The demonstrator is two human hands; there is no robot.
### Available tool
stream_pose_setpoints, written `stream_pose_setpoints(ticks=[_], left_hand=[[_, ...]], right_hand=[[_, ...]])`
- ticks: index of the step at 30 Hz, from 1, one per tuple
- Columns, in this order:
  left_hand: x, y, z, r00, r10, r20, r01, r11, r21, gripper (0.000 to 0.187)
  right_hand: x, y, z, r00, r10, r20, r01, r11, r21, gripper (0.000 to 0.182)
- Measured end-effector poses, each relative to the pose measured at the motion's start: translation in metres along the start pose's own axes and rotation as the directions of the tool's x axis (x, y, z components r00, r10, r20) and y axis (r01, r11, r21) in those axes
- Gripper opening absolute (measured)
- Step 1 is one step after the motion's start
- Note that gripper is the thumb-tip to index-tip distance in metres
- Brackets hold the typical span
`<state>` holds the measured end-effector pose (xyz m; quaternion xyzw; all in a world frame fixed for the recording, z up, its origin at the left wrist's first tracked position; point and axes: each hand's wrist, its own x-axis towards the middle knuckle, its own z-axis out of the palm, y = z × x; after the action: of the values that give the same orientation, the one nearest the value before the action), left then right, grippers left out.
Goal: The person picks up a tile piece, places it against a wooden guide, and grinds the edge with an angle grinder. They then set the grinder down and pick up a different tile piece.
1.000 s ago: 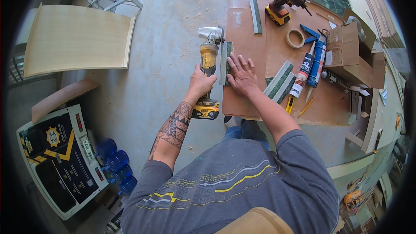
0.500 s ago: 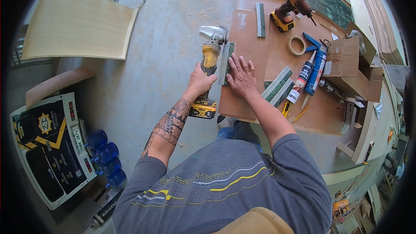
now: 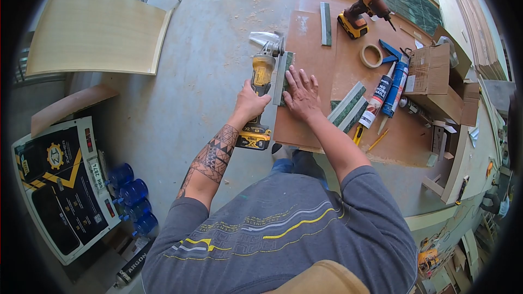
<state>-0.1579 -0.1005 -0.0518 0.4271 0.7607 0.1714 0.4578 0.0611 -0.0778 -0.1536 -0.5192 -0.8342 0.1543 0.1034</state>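
My left hand [image 3: 253,102] grips the body of a yellow and black cordless angle grinder [image 3: 263,73]. The grinder's head and guard lie right at the far end of a narrow green tile strip [image 3: 282,76], beside its pale outer edge. That strip lies along the left edge of the brown board. With fingers stretched out, my right hand [image 3: 303,95] rests flat on the board, its fingertips and thumb at the strip's inner side. Near my right wrist lie two more green strips [image 3: 348,103].
On the brown board [image 3: 310,125] are an impact driver [image 3: 370,8], a tape roll [image 3: 371,55], a blue caulking gun [image 3: 396,87], an adhesive cartridge [image 3: 377,100], a pencil [image 3: 378,140] and another strip [image 3: 326,24]. A cardboard box [image 3: 430,73] stands at right. Dust marks the floor.
The whole view has shifted very slightly. Both hands, the grinder and the strip keep the same places relative to each other.
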Motion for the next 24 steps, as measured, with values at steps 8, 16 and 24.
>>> stream_pose_setpoints(ticks=[8,16,24], left_hand=[[0.005,-0.012,0.005,1.000,0.002,-0.020,-0.002,1.000,0.016,0.079],[0.001,-0.016,0.005,0.999,0.040,-0.029,-0.040,0.999,0.012,0.081],[-0.004,-0.014,0.003,1.000,0.017,-0.016,-0.017,1.000,0.015,0.087]], right_hand=[[0.001,0.001,0.001,1.000,-0.018,-0.013,0.018,1.000,-0.009,0.080],[0.000,0.002,0.008,0.997,-0.034,-0.072,0.032,0.999,-0.027,0.079],[0.001,0.002,0.006,0.998,-0.031,-0.048,0.030,0.999,-0.022,0.079]])
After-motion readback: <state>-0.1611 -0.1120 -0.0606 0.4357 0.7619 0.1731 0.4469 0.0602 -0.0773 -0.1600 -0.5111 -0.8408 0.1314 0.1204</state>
